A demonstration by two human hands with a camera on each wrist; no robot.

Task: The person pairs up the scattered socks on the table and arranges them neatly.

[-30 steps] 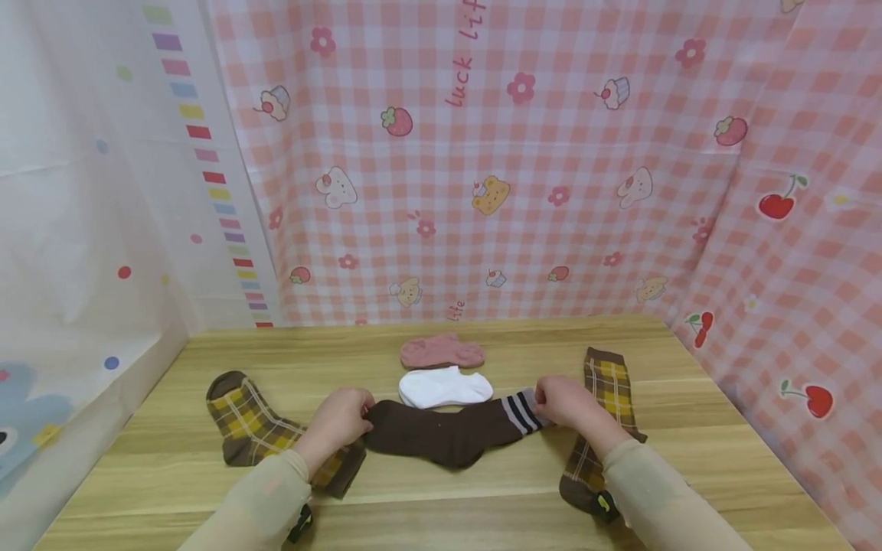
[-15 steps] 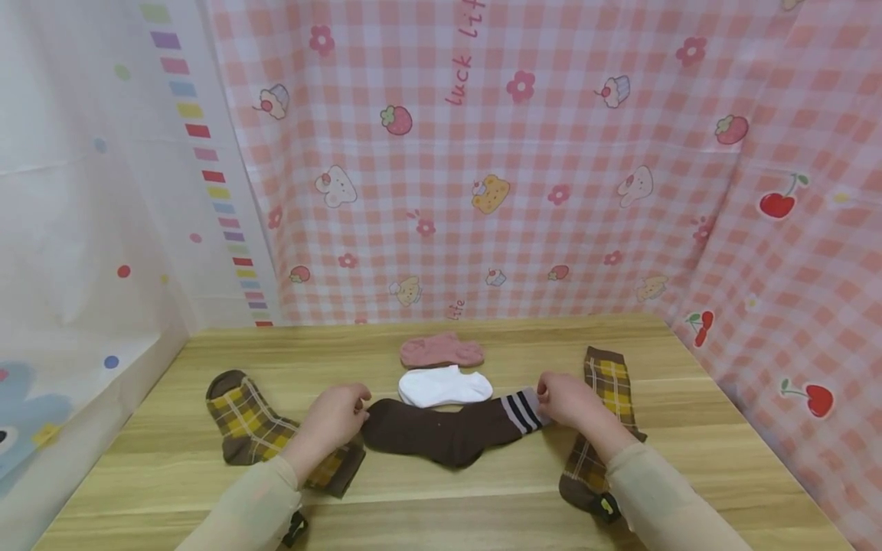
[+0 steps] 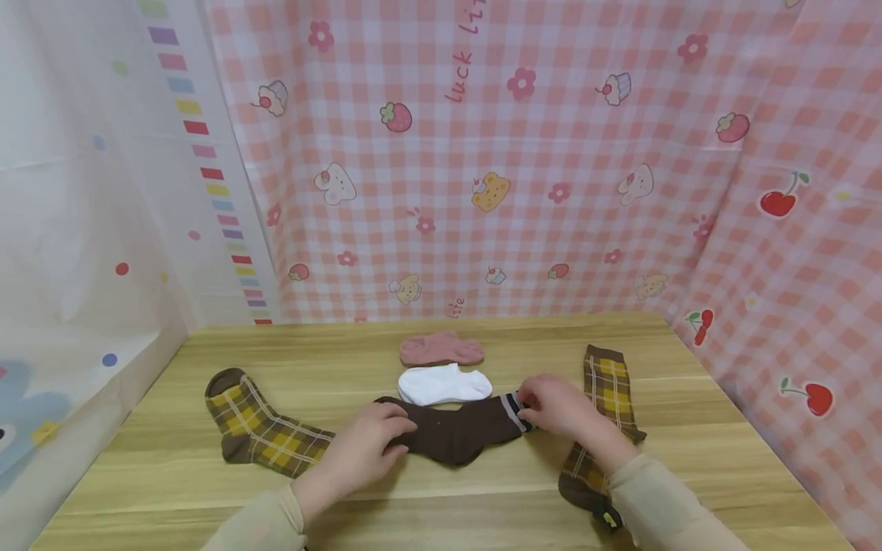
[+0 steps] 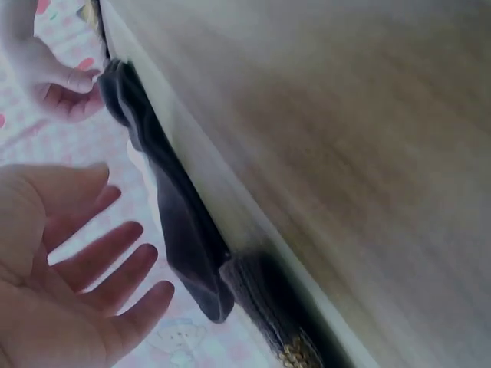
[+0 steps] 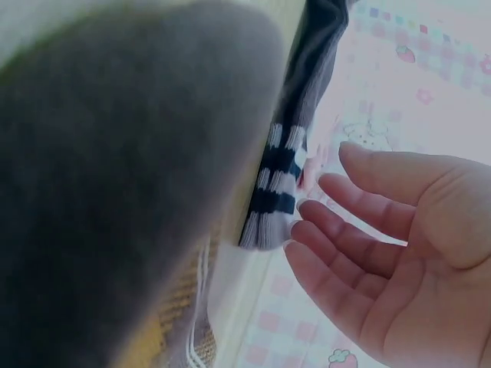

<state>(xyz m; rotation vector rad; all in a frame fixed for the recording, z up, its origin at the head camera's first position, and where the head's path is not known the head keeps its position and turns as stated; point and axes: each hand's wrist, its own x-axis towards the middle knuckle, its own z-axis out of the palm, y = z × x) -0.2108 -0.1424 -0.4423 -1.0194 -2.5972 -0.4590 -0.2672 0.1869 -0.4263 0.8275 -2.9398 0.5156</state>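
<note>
A dark brown sock (image 3: pixel 455 432) with a grey cuff and black stripes lies flat across the middle of the table. My left hand (image 3: pixel 372 444) hovers by its toe end, fingers spread and slightly bent; in the left wrist view that palm (image 4: pixel 46 307) holds nothing. At the striped cuff (image 5: pixel 272 184) is my right hand (image 3: pixel 558 405), its fingers loosely bent, with fingertips right beside the knit and the thumb apart. Behind the brown sock lie a white ankle sock (image 3: pixel 444 384) and a pink ankle sock (image 3: pixel 441 349).
A yellow-and-brown plaid sock (image 3: pixel 262 425) lies on the left, its cuff hidden behind my left hand. Another plaid sock (image 3: pixel 609 386) lies on the right, partly under my right forearm. Checked pink cloth (image 3: pixel 448 229) hangs behind the wooden table (image 3: pixel 441 520).
My left hand has moved right, from the edge of the brown sock's toe to over it. My right hand has shifted slightly left along the striped cuff. The socks lie still.
</note>
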